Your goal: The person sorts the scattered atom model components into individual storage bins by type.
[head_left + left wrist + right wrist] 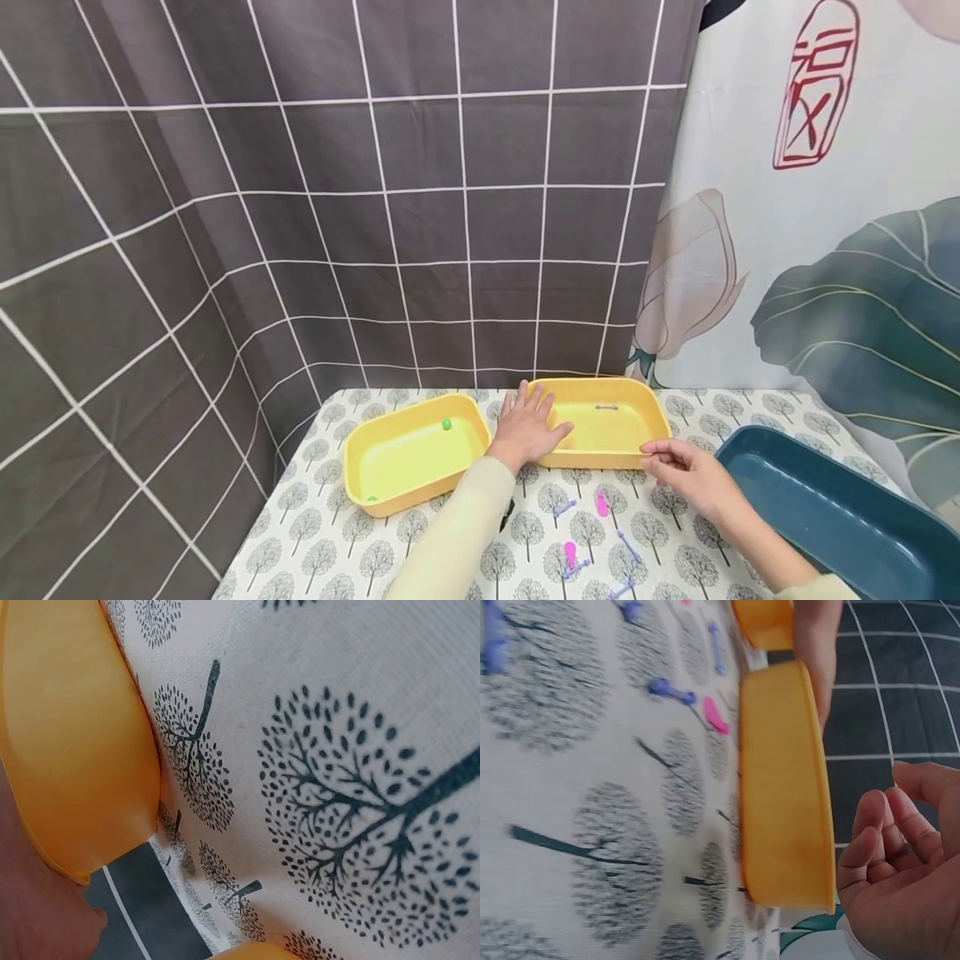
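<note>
A yellow bin [600, 459] stands at the back of the table with a small pale bar-shaped piece [607, 407] inside. My left hand [528, 429] lies over the bin's left rim with its fingers spread. The left wrist view shows part of that hand [56, 915] against the yellow wall [82, 735]. My right hand [690, 477] is at the bin's front right corner, fingers loosely bent. In the right wrist view, this hand [907, 862] has nothing between its fingers and stands beside the bin [786, 787].
Left of my left hand is a second yellow bin [420, 493] with two green balls [447, 424]. A dark blue bin [847, 517] stands at the right. Several purple dumbbell-shaped pieces [628, 546] and two pink pieces [602, 505] lie on the tree-print cloth [525, 575].
</note>
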Available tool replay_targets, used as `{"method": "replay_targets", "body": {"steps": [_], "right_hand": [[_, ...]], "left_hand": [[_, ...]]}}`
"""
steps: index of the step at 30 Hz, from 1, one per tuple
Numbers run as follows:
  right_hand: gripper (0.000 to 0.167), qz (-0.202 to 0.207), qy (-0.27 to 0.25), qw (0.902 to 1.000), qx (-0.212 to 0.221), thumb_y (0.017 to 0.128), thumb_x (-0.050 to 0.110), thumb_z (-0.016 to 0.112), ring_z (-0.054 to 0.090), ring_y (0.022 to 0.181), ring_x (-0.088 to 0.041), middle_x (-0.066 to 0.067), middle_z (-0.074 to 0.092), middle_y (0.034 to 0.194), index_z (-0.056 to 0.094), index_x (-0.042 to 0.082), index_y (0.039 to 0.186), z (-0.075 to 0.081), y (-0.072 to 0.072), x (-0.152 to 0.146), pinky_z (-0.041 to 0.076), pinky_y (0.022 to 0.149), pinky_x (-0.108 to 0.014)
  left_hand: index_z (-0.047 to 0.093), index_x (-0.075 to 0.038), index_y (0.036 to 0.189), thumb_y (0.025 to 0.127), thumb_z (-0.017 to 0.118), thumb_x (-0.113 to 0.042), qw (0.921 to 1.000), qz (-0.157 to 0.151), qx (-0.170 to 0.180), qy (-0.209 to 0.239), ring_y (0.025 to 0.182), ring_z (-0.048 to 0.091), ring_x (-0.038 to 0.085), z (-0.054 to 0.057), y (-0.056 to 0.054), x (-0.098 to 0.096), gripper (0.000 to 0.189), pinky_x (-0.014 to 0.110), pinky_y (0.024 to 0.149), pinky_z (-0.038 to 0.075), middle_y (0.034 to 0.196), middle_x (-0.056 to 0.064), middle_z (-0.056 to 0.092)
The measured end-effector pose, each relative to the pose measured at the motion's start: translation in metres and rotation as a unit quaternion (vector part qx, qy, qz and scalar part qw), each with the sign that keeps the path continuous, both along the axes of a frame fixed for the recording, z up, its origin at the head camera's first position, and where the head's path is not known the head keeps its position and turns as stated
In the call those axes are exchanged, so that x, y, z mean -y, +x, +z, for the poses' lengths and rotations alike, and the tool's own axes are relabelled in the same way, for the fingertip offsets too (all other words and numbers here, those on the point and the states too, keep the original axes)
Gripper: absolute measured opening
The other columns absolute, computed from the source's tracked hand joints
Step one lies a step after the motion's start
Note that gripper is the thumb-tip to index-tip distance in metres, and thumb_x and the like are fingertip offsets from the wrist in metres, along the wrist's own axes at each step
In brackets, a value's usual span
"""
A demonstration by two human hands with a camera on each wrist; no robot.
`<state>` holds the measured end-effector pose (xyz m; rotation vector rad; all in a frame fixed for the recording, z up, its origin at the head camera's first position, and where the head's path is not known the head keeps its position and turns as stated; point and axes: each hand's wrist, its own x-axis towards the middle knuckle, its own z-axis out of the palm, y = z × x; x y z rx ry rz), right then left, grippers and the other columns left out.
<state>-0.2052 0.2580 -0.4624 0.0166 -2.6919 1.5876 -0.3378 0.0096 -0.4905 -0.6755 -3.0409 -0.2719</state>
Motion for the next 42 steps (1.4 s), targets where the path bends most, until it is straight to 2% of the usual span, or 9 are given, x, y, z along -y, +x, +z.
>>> {"method": "replay_targets", "body": {"steps": [8, 12, 15, 19, 25, 30, 35, 42], "right_hand": [[0.036, 0.003, 0.018, 0.9998, -0.009, 0.094, 0.020, 0.073, 0.060, 0.075, -0.006, -0.004, 0.067, 0.092, 0.067, -0.002, 0.122, -0.011, 0.019, 0.000, 0.053, 0.067, -0.022], [0.042, 0.000, -0.001, 0.9998, 0.022, 0.094, 0.021, 0.074, 0.063, 0.079, -0.010, -0.006, 0.068, 0.097, 0.064, -0.002, 0.127, -0.018, 0.027, -0.001, 0.054, 0.070, -0.023], [0.045, -0.008, -0.023, 0.9985, 0.050, 0.092, 0.021, 0.075, 0.061, 0.078, -0.011, -0.006, 0.067, 0.097, 0.063, -0.001, 0.130, -0.022, 0.032, 0.000, 0.053, 0.067, -0.024], [0.044, -0.003, -0.032, 0.9974, 0.065, 0.093, 0.020, 0.074, 0.059, 0.075, -0.008, -0.005, 0.066, 0.095, 0.062, -0.003, 0.129, -0.027, 0.037, 0.000, 0.052, 0.062, -0.024], [0.043, 0.043, -0.037, 0.9966, 0.059, 0.095, 0.017, 0.071, 0.063, 0.077, -0.008, -0.007, 0.069, 0.099, 0.060, -0.010, 0.127, -0.036, 0.044, -0.003, 0.055, 0.068, -0.024], [0.043, 0.077, -0.049, 0.9940, 0.061, 0.096, 0.015, 0.070, 0.060, 0.074, -0.005, -0.003, 0.068, 0.094, 0.059, -0.014, 0.125, -0.045, 0.047, -0.004, 0.054, 0.064, -0.023], [0.039, 0.100, -0.044, 0.9926, 0.053, 0.096, 0.014, 0.070, 0.056, 0.072, -0.002, -0.003, 0.066, 0.092, 0.061, -0.013, 0.123, -0.052, 0.049, -0.004, 0.051, 0.062, -0.021], [0.035, 0.114, -0.006, 0.9914, 0.065, 0.093, 0.015, 0.072, 0.055, 0.078, 0.000, -0.005, 0.066, 0.094, 0.066, -0.005, 0.120, -0.055, 0.049, -0.003, 0.049, 0.070, -0.019]], "left_hand": [[0.034, -0.023, 0.160, 0.101, 0.032, -0.067, 1.0000, 0.001, -0.001, 0.000, 0.157, 0.006, 0.029, 0.000, 0.001, -0.001, 0.074, 0.050, 0.127, 0.009, 0.169, -0.001, 0.020], [0.034, -0.023, 0.160, 0.101, 0.032, -0.068, 1.0000, 0.003, -0.002, -0.006, 0.157, 0.007, 0.029, 0.001, 0.002, -0.002, 0.074, 0.050, 0.127, 0.010, 0.169, -0.001, 0.021], [0.034, -0.023, 0.160, 0.101, 0.031, -0.068, 1.0000, 0.003, -0.001, -0.008, 0.157, 0.006, 0.029, 0.002, 0.002, -0.002, 0.074, 0.050, 0.127, 0.009, 0.169, -0.001, 0.021], [0.035, -0.023, 0.159, 0.101, 0.031, -0.068, 1.0000, 0.002, -0.002, -0.006, 0.157, 0.007, 0.029, 0.001, 0.001, -0.002, 0.074, 0.050, 0.127, 0.010, 0.169, -0.001, 0.022], [0.035, -0.022, 0.159, 0.101, 0.030, -0.068, 1.0000, 0.001, -0.004, -0.007, 0.157, 0.008, 0.029, 0.000, 0.001, -0.001, 0.075, 0.050, 0.126, 0.011, 0.169, 0.000, 0.023], [0.035, -0.023, 0.160, 0.100, 0.028, -0.070, 1.0000, 0.002, -0.002, -0.010, 0.157, 0.007, 0.028, 0.001, 0.002, 0.000, 0.075, 0.049, 0.127, 0.011, 0.169, -0.001, 0.022], [0.034, -0.024, 0.160, 0.100, 0.028, -0.070, 0.9999, 0.002, -0.002, -0.012, 0.157, 0.006, 0.028, 0.002, 0.002, -0.001, 0.075, 0.049, 0.127, 0.010, 0.169, -0.001, 0.021], [0.033, -0.024, 0.160, 0.100, 0.029, -0.069, 0.9998, 0.003, -0.004, -0.017, 0.157, 0.007, 0.028, 0.002, 0.002, -0.001, 0.075, 0.050, 0.126, 0.011, 0.169, -0.002, 0.020]]}}
